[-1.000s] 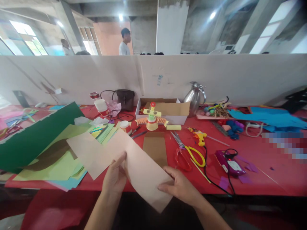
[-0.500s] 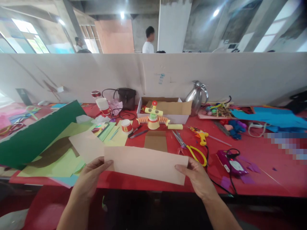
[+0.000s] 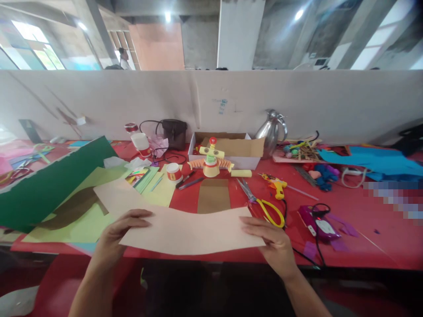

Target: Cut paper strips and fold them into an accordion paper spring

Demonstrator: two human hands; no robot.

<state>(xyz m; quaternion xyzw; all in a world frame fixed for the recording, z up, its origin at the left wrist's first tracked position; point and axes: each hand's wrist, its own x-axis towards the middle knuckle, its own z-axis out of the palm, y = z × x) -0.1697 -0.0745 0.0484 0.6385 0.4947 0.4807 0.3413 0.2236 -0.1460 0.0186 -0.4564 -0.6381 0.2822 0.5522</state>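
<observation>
A long pale peach strip of paper [image 3: 194,233] is stretched between my hands above the table's front edge, sagging a little in the middle. My left hand [image 3: 124,226] grips its left end, fingers on top and the thumb hidden underneath. At the other end my right hand [image 3: 271,237] pinches it the same way. Just beyond the strip lies a brown cardboard piece [image 3: 214,193]. A paper figure [image 3: 211,165] with pleated orange arms and a yellow tube head stands behind that. Near my right hand rest yellow-handled scissors [image 3: 269,211], blades apart.
On the right are a yellow glue gun [image 3: 279,189], a purple power box [image 3: 317,224] with a cable, and blue sheets [image 3: 370,163]. Coloured paper [image 3: 86,198] and a green board [image 3: 59,189] spread over the left. Behind stand a paper cup [image 3: 173,172], an open box [image 3: 231,152] and a steel jug [image 3: 269,132].
Both hands have turned so the fingers now lie over the strip, where the thumbs were on top before. The strip has tipped flatter, and its middle now bows downward.
</observation>
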